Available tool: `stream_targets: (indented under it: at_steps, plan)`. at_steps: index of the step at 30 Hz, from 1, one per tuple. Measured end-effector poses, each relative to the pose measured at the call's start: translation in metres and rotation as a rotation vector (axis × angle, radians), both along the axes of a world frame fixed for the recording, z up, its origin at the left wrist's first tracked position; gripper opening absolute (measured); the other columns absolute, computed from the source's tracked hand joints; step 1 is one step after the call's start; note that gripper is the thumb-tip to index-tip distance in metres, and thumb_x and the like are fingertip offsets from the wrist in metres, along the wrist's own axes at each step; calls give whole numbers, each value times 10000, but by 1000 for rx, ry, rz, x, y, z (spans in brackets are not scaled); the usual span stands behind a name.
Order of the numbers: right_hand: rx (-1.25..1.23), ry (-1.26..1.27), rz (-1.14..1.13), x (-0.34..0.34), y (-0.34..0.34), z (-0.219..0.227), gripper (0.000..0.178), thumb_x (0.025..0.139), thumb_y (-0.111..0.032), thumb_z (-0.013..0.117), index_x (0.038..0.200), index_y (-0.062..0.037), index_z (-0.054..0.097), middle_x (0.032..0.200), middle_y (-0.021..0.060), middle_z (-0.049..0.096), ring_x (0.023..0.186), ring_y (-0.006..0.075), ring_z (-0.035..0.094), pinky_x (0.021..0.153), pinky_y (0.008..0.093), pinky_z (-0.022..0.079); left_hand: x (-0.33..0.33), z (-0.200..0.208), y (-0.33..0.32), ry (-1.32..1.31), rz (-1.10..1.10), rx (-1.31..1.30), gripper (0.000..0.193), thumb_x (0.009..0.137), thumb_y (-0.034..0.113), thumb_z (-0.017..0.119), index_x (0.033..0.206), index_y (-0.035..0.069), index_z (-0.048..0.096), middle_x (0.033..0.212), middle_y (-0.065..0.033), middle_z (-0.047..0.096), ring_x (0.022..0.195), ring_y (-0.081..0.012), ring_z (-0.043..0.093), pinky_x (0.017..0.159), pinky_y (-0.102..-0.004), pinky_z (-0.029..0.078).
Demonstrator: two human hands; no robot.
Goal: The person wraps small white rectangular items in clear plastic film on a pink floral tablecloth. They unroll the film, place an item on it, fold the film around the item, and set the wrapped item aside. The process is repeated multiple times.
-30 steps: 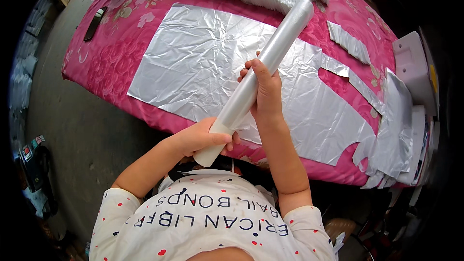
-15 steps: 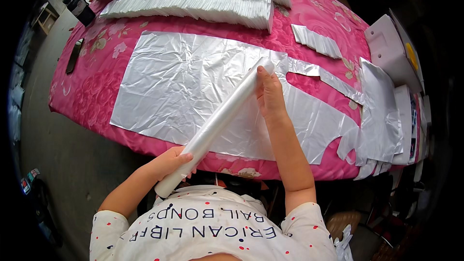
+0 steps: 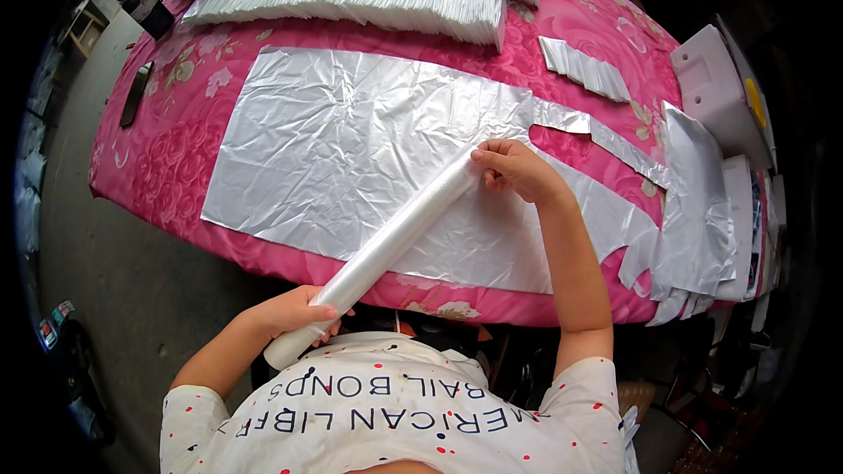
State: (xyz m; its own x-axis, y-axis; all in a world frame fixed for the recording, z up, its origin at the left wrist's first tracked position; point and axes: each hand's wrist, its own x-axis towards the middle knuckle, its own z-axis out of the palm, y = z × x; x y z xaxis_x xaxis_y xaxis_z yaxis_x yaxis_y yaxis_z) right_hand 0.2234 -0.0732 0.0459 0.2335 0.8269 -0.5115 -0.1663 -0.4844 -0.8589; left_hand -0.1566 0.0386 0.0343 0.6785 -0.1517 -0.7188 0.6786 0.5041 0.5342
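A long roll of whitish plastic film [image 3: 395, 241] slants from my lap up over the table. My left hand [image 3: 300, 311] is wrapped round its lower end, close to my shirt. At the upper end my right hand [image 3: 520, 170] pinches the edge of the roll between thumb and forefinger, the other fingers curled. Beneath the roll lies a flat, wrinkled, silvery-white plastic sheet [image 3: 294, 140] with handle-like strips at its right end, like a large vest bag.
The table has a pink floral cloth [image 3: 176, 167]. Rows of folded white plastic packs [image 3: 351, 4] line the back, with a smaller row [image 3: 584, 70] at right. A phone [image 3: 136, 95] and a black bottle [image 3: 145, 7] stand left, a white foam box [image 3: 716, 83] right.
My right hand has shifted right and toward me, turning from lying along the roll's upper end to pinching its edge. The roll's upper end has dropped slightly nearer me.
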Motion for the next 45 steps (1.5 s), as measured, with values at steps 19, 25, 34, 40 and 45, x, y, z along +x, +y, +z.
stream_targets:
  at_steps: [19,25,34,40,45]
  plan:
    - [147,-399,-298,24,-27,-7,142,876,-156,600,828,-23,614,657,-33,534,562,38,464,516,195,379,-11,-2,7,-38,-122,-7,571,710,281,742,1138,-6,494,881,-104,628,700,-137,596,671,-283,501]
    - [49,-699,-504,97,-76,-13,149,889,-177,591,837,-38,612,661,-33,536,557,41,468,507,182,374,-53,-8,30,-8,-244,-7,449,735,124,711,1130,10,530,960,-77,639,894,-142,595,773,-283,485]
    - [112,-656,-492,128,-103,-15,156,887,-182,589,864,-30,621,667,-41,532,564,29,460,511,182,390,-42,14,55,-138,-693,302,427,704,191,774,1056,17,606,976,-64,657,880,-148,605,791,-279,470]
    - [161,-464,-335,73,-27,-9,140,887,-141,583,854,-8,612,663,-39,516,573,37,445,529,188,383,80,59,62,-525,-794,1012,442,639,240,753,1018,61,613,907,-121,647,850,-322,603,742,-396,467]
    - [171,-502,-144,58,8,-8,142,882,-145,593,870,-6,624,680,-35,536,598,38,460,559,199,398,135,47,50,-859,-643,1592,410,671,227,740,1006,34,602,1019,-118,605,929,-306,575,799,-417,457]
